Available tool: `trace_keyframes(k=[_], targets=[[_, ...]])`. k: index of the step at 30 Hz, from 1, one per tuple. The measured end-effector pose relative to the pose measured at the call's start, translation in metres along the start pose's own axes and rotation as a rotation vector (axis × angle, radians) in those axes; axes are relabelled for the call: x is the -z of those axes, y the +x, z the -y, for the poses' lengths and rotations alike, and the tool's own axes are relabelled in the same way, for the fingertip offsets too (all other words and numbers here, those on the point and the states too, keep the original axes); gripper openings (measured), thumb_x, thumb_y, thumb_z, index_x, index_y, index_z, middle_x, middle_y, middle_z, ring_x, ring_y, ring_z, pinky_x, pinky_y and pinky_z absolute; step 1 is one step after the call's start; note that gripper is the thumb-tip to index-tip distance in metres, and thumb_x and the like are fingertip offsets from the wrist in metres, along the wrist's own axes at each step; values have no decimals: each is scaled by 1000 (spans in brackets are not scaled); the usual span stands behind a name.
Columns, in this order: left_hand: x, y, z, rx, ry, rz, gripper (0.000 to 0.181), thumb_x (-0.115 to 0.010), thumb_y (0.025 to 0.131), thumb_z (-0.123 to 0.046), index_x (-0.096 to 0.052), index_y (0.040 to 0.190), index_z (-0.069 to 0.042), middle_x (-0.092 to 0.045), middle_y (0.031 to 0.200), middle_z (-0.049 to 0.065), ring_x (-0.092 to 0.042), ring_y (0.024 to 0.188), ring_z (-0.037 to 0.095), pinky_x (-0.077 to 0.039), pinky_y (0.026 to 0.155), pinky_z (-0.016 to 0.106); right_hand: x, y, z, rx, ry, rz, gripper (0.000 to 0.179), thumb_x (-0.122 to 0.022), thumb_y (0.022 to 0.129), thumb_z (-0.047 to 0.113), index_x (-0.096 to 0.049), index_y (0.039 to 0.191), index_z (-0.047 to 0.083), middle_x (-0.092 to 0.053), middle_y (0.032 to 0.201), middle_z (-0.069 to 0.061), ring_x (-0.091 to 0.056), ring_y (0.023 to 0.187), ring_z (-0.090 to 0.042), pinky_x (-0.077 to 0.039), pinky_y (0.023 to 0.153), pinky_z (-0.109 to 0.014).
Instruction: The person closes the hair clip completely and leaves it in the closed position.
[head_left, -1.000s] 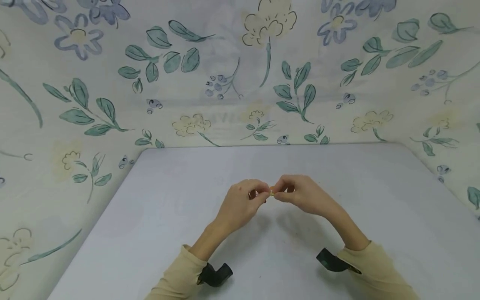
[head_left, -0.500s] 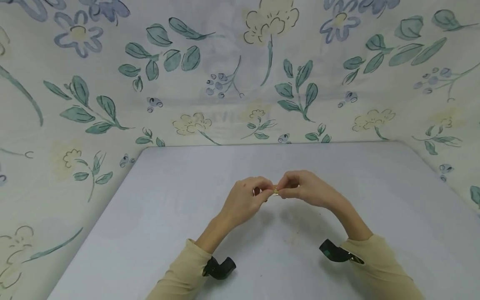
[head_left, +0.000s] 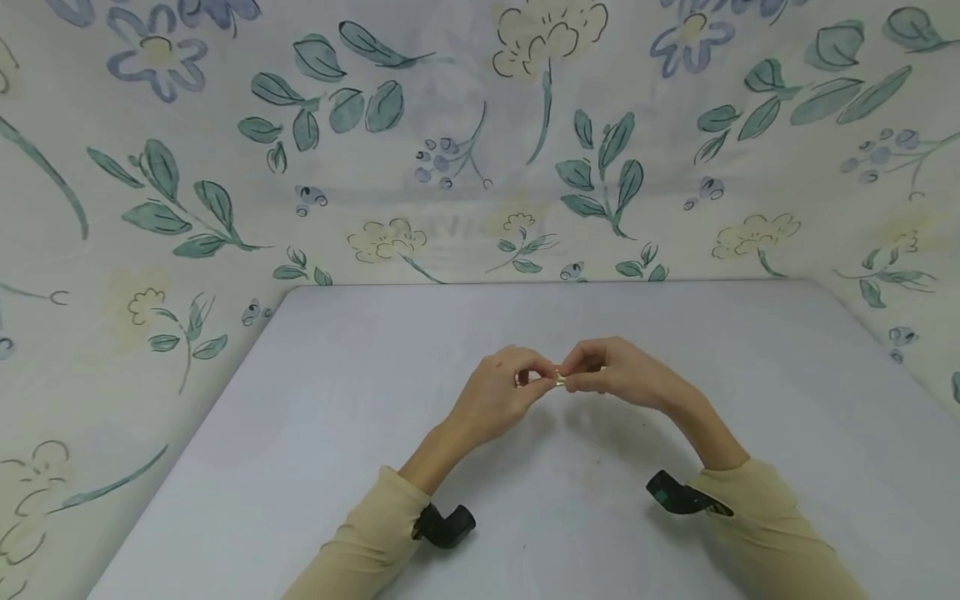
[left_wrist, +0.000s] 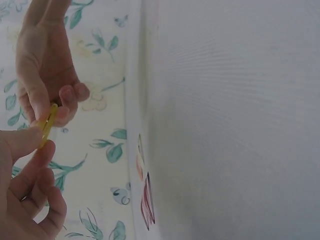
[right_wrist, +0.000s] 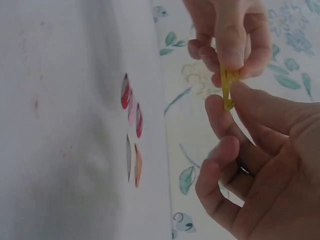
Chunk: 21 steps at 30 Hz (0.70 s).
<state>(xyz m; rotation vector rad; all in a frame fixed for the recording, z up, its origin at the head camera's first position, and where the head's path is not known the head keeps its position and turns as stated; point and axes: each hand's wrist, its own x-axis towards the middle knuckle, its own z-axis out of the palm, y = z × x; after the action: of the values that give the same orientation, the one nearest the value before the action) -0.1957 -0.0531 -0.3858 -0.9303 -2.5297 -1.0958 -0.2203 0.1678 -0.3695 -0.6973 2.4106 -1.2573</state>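
Note:
Both hands meet over the table and hold one yellow snap hair clip [left_wrist: 49,122] between them. My left hand [head_left: 501,393] pinches one end of it between thumb and forefinger. From the other side my right hand [head_left: 626,372] pinches the opposite end the same way. In the right wrist view the yellow clip [right_wrist: 227,89] stands lengthwise, its narrow frame showing between the two thumbs. The other fingers of the right hand [right_wrist: 270,155] are loosely bent. Past the hands, a red hair clip [right_wrist: 125,92] and an orange hair clip [right_wrist: 138,166] lie on the table.
A pink clip [right_wrist: 131,107], a second red clip [right_wrist: 139,121] and a pale clip [right_wrist: 128,157] lie in the same group. The white table [head_left: 315,400] borders a floral cloth [head_left: 450,225] at the back and sides. Black wrist cameras [head_left: 447,527] hang below both sleeves.
Both hands, still pinching the yellow clip, have shifted a little right and up in the head view. The orange patch seen between the fingertips earlier no longer shows.

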Motion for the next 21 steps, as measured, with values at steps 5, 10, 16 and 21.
trace_keyframes(k=[5,10,16,21], targets=[[-1,8,0,37,77,67,7,-70,91,-12,-73,97,-13,-70,93,-4,-54,80,12,-44,68,25,-1,2,1,-4,-107,-63,12,-68,92,15,-70,102,9,-67,95,-2,-55,87,-20,-48,76,-35],[-3,14,3,122,133,144,7,-68,93,-17,-73,98,-17,-66,88,-7,-52,81,11,-43,66,25,-6,6,-1,-7,-162,-109,15,-69,91,11,-70,105,9,-66,93,-1,-55,85,-19,-48,72,-33],[-9,19,7,148,148,182,5,-67,93,-17,-72,94,-16,-64,86,-6,-51,83,12,-43,66,26,-11,10,-8,-31,-132,-110,16,-68,90,10,-70,106,8,-66,93,-2,-57,86,-19,-48,73,-33],[-15,18,7,68,216,130,5,-68,92,-13,-72,95,-14,-67,90,-4,-52,84,12,-44,66,23,-10,12,-16,-87,-79,-38,22,-65,93,17,-69,111,5,-68,94,-3,-57,83,-20,-49,71,-32]])
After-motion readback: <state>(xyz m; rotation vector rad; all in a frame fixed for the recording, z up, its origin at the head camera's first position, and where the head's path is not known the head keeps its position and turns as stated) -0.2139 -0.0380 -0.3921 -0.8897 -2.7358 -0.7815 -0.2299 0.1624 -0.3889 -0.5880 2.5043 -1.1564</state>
